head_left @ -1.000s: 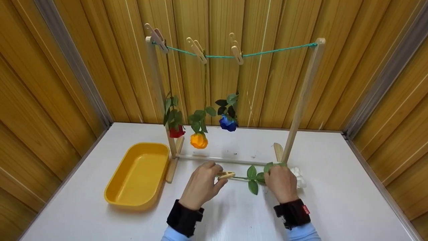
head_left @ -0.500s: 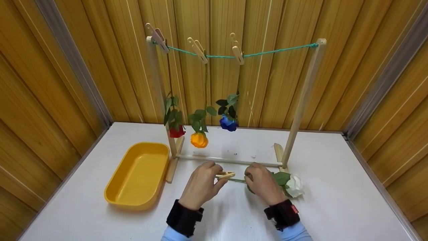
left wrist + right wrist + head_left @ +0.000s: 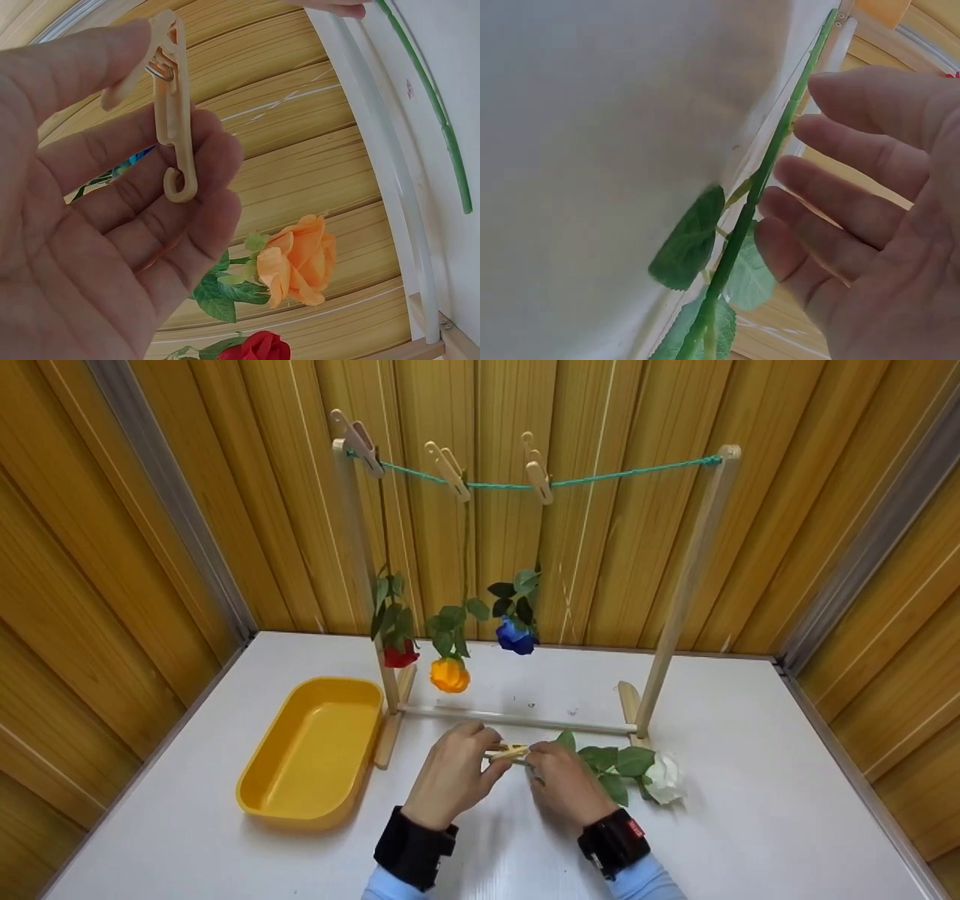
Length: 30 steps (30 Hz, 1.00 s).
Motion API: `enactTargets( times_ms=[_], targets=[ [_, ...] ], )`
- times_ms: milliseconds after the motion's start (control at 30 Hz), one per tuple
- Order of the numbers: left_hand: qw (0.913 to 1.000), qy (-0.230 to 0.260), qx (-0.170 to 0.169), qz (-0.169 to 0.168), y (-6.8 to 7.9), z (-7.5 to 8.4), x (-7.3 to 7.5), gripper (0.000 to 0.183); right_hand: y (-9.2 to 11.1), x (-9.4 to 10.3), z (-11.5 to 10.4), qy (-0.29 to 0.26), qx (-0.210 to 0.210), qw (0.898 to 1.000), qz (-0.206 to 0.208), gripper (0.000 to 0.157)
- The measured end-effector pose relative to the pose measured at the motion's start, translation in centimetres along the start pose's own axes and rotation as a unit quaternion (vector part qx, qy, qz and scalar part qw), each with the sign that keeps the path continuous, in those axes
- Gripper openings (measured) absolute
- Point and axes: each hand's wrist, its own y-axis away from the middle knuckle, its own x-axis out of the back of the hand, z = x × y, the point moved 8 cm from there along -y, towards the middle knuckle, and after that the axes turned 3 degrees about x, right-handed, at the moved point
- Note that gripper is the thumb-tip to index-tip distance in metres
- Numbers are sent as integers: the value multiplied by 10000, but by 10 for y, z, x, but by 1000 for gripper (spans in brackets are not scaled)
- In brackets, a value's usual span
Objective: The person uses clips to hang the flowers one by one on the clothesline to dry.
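Pinched between the thumb and fingers of my left hand (image 3: 450, 776) is a pale clothespin (image 3: 178, 127) with a hooked end. A white rose (image 3: 665, 778) lies on the table, its flower toward the right post and its leafy stem (image 3: 754, 191) running left. My right hand (image 3: 566, 784) is over that stem, just right of the clothespin. In the right wrist view its fingers are loosely extended, fingertips right at the green stem and not curled round it. The stem's bare end (image 3: 457, 172) lies on the table in the left wrist view.
A wooden frame (image 3: 682, 592) carries a turquoise cord (image 3: 630, 472). Three clothespins hold a red rose (image 3: 401, 654), an orange rose (image 3: 450, 675) and a blue rose (image 3: 516, 636) upside down from it. A yellow tray (image 3: 311, 757) stands at the left.
My right hand has moved left along the stem from beside the white flower, uncovering the leaves and the flower. My left hand keeps the clothespin in place.
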Motion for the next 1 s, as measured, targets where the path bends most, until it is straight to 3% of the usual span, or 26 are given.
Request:
enactTargets(
  times_ms=[300,700,1000],
  targets=[
    [10000,30,43,-51,-1,0,-1,19,1,1,2,-203,-174,9992,-280,15],
    [10000,-49,1,-15,0,2,0,18,3,-4,3,36,-326,9981,-529,18],
    [10000,-19,28,14,0,-1,3,18,1,10,1,-54,80,9998,-166,13]
  ],
)
